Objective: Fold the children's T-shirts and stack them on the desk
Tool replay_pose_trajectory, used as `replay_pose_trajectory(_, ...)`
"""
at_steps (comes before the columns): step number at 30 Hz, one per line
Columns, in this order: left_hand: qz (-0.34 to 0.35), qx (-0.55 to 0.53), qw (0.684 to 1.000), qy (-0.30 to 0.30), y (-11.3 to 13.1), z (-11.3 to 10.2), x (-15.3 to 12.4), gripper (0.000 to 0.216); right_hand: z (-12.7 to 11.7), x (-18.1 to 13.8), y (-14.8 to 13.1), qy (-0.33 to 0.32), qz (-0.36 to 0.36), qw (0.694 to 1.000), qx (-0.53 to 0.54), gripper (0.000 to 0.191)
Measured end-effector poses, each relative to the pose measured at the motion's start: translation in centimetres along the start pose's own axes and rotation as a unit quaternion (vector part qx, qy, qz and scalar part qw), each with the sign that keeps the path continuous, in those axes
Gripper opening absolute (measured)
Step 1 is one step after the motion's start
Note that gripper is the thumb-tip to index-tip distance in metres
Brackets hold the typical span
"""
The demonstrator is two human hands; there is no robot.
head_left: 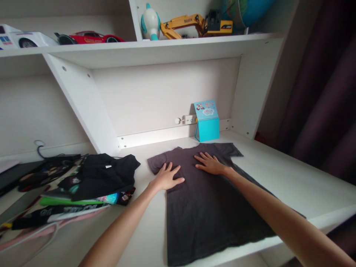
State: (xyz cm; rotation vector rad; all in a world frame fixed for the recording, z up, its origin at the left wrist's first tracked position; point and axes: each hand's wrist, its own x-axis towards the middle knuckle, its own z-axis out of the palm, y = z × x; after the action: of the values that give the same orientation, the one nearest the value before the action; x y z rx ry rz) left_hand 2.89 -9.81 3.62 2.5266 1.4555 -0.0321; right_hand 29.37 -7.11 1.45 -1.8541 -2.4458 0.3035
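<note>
A dark grey T-shirt [211,207] lies spread out on the white desk [289,178], its collar end toward the back and its hem along the front edge. My left hand [167,177] rests on the shirt near the sleeve at the left, fingers spread. Flat on the upper chest, a little farther right, is my right hand [210,163], its fingers also stretched apart. Neither hand grips the cloth. Part of the shirt's right side is hidden under my right forearm.
Left of the shirt sits a pile of clothes on hangers, topped by a black garment [107,174]. A turquoise desk calendar [208,128] stands behind the collar, by a wall socket [190,119]. The shelf above holds a red toy car [90,37] and a toy excavator [194,24].
</note>
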Motion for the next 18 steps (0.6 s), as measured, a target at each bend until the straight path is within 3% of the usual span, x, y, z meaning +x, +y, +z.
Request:
replay_pose_trajectory(7, -0.001, -0.024, 1.0, 0.018, -3.2, -1.5, 1.1, 0.07, -1.9, 2.8, -2.3, 0.007, -0.009, 1.0, -0.009, 0.067)
replay_pose_trajectory(9, 0.001, -0.029, 0.999, 0.034, -4.0, -1.9, 2.0, 0.059, -2.6, 1.4, -4.3, 0.019, -0.006, 1.0, -0.018, 0.064)
replay_pose_trajectory(11, -0.02, -0.024, 0.998, 0.055, -5.2, -2.4, 3.1, 0.051, -2.4, -1.6, -7.1, 0.037, -0.049, 0.998, -0.02, 0.062)
replay_pose_trajectory(13, -0.059, -0.011, 0.996, 0.071, -6.8, -2.9, 4.3, 0.046, -0.5, -5.6, -10.2, 0.061, -0.176, 0.983, 0.001, 0.061)
replay_pose_trajectory(15, -0.109, 0.001, 0.992, 0.07, -8.8, -3.4, 5.3, 0.045, 2.8, -9.5, -13.1, 0.104, -0.31, 0.945, 0.003, 0.061)
replay_pose_trajectory(16, -0.136, 0.006, 0.989, 0.065, -9.9, -3.6, 5.6, 0.044, 4.8, -11.0, -14.4, 0.169, -0.351, 0.921, -0.01, 0.056)
replay_pose_trajectory(18, -0.189, 0.015, 0.98, 0.056, -11.7, -3.8, 6.0, 0.041, 8.7, -12.8, -16.5, 0.276, -0.353, 0.893, -0.03, 0.046)
